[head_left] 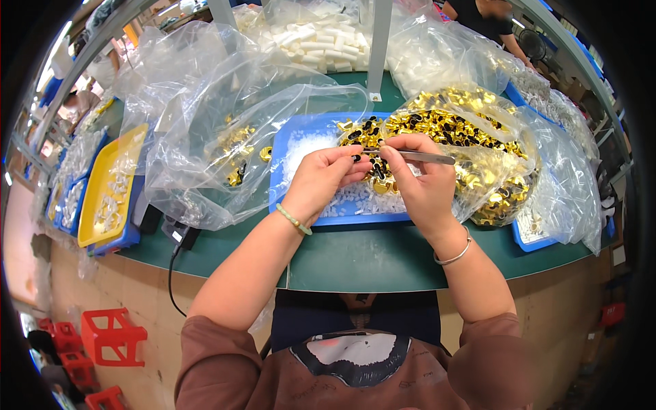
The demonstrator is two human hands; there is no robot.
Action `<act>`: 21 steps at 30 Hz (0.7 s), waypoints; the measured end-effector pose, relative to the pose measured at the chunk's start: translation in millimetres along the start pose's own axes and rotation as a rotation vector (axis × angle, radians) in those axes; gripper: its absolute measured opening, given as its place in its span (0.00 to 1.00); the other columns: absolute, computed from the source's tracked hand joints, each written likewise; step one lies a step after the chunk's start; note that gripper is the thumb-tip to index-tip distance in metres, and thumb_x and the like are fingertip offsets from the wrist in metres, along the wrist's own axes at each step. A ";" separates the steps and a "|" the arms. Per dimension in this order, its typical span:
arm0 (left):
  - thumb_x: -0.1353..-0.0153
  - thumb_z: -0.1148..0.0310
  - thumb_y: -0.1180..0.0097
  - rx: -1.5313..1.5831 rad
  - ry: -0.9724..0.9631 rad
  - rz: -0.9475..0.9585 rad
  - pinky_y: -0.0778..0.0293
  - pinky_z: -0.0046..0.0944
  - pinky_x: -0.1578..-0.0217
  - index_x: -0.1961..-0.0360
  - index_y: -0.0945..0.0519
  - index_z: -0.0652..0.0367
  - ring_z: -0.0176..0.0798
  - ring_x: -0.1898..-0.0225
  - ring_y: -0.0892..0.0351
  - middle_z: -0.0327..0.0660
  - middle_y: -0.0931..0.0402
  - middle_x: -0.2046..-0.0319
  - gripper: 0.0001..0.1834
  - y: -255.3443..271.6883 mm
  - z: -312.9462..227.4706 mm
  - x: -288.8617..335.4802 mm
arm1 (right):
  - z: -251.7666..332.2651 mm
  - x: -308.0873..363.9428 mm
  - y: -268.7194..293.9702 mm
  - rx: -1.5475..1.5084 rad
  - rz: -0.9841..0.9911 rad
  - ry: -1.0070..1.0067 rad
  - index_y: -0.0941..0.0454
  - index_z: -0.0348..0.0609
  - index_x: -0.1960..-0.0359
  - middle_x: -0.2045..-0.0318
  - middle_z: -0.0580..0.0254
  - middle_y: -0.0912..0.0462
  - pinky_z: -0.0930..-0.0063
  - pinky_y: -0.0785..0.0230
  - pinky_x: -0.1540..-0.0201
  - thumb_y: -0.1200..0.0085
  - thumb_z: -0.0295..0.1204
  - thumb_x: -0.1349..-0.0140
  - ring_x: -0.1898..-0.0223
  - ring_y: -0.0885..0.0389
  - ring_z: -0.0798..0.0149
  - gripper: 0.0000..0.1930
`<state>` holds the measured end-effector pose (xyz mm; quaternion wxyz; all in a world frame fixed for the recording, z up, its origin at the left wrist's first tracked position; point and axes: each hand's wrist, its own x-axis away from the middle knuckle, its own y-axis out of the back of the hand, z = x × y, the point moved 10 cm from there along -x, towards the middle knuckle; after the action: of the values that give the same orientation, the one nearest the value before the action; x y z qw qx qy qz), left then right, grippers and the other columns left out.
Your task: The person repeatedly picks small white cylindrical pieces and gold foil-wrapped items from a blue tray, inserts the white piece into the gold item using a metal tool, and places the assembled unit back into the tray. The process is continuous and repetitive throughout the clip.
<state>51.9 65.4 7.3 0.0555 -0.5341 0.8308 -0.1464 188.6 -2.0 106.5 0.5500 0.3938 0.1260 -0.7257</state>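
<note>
Over a blue tray, my two hands meet nearly fingertip to fingertip. My left hand, with a green bead bracelet, is closed in a pinch on a small black-and-gold part. Metal tweezers lie in the closed fingers of my right hand; their tips point left at the part, and whether they touch it is too small to tell. The tray holds small white translucent pieces and loose gold-and-black parts. A clear bag of gold parts spills onto the tray's right side.
Left of the tray lies a large clear plastic bag with some gold parts. White cylinders fill a bag at the back, behind a grey post. A yellow tray stands far left. A black cable hangs off the green table.
</note>
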 end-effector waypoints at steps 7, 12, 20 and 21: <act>0.31 0.70 0.52 0.257 0.074 0.060 0.23 0.34 0.47 0.45 0.28 0.75 0.40 0.49 0.20 0.52 0.22 0.52 0.19 -3.1 -2.5 2.2 | -6.7 -0.9 -1.3 0.027 0.077 0.040 0.24 0.37 0.56 0.69 0.64 0.21 0.80 0.31 0.62 0.52 0.24 0.31 0.67 0.24 0.74 0.07; 0.31 0.69 0.52 0.214 0.054 0.090 0.24 0.35 0.46 0.44 0.28 0.75 0.40 0.48 0.21 0.53 0.22 0.50 0.20 -8.7 -2.2 2.3 | -0.4 -0.2 -6.5 0.099 0.091 0.082 0.23 0.38 0.55 0.72 0.68 0.24 0.82 0.36 0.70 0.52 0.25 0.31 0.73 0.30 0.77 0.08; 0.29 0.66 0.52 0.204 0.037 0.157 0.24 0.34 0.46 0.43 0.27 0.70 0.38 0.48 0.21 0.48 0.22 0.49 0.20 -13.6 2.4 2.0 | 2.8 -5.3 -11.7 0.195 0.153 -0.003 0.20 0.38 0.61 0.69 0.54 0.19 0.70 0.28 0.65 0.43 0.25 0.41 0.69 0.20 0.58 0.07; 0.29 0.66 0.52 0.201 0.036 0.169 0.25 0.34 0.46 0.43 0.27 0.69 0.37 0.48 0.21 0.48 0.22 0.49 0.20 -15.5 2.9 2.0 | -1.6 -4.4 -13.8 0.207 0.170 -0.015 0.20 0.37 0.61 0.69 0.54 0.19 0.70 0.28 0.65 0.43 0.26 0.41 0.69 0.19 0.58 0.08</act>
<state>65.2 57.1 9.4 0.1061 -0.4510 0.8549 -0.2333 177.3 7.1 105.1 0.5669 0.4523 0.0124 -0.6884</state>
